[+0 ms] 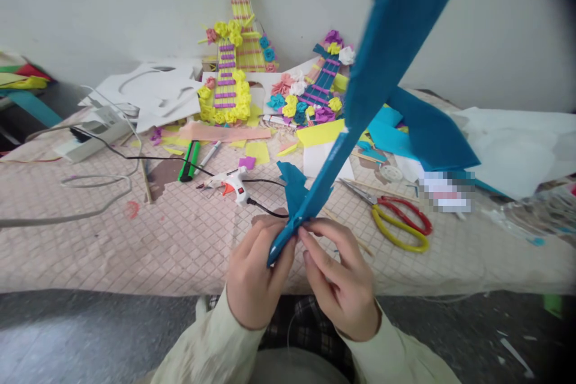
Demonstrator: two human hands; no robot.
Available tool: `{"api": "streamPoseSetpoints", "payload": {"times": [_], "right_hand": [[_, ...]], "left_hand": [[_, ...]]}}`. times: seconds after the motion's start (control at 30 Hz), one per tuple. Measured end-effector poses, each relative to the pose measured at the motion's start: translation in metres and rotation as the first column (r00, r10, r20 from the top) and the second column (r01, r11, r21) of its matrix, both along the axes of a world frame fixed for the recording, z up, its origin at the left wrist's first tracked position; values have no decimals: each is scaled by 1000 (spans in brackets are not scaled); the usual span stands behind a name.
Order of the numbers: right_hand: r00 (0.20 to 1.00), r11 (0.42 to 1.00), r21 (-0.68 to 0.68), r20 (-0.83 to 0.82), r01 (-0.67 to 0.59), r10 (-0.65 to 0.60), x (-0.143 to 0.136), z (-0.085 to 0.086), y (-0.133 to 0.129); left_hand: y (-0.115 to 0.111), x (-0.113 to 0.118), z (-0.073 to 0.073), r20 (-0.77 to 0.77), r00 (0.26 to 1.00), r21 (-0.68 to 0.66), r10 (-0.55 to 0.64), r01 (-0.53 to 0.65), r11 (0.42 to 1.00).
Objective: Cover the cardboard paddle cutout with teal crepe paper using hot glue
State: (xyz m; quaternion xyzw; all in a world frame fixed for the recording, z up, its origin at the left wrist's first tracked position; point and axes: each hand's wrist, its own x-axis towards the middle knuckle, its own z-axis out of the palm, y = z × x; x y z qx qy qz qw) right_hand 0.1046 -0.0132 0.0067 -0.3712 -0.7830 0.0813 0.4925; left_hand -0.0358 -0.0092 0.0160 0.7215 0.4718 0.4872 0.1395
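Note:
A long strip of blue crepe paper (387, 42) rises from my hands toward the upper right. Its lower part narrows to a tight, wrapped band whose rounded end (276, 247) pokes out over my left hand. Below the band, my left hand (254, 273) is closed, gripping it between thumb and fingers. My right hand (342, 279) pinches the same band just to the right, fingertips pressed against the paper. A loose blue flap (293, 185) sticks up beside the pinch. Whether a core lies inside the wrapped part is hidden.
Behind my hands lie a white glue gun (234, 185), a green utility knife (189, 161) and red-and-yellow-handled scissors (400, 222). Flower-trimmed paper instruments (225, 81) lean at the wall. A power strip (92, 139) with cables sits left; blue paper (432, 132) lies right.

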Motion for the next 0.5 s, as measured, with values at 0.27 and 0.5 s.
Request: {"api": "streamPoseSetpoints", "payload": {"times": [0.27, 0.5], "right_hand": [[999, 958, -284, -19, -39, 35, -9, 2, 29], [892, 906, -415, 438, 88, 114, -56, 17, 76]], "left_hand": [[6, -42, 19, 377, 772, -13, 511, -547, 837], [11, -87, 32, 651, 606, 113, 458, -673, 731]]}}
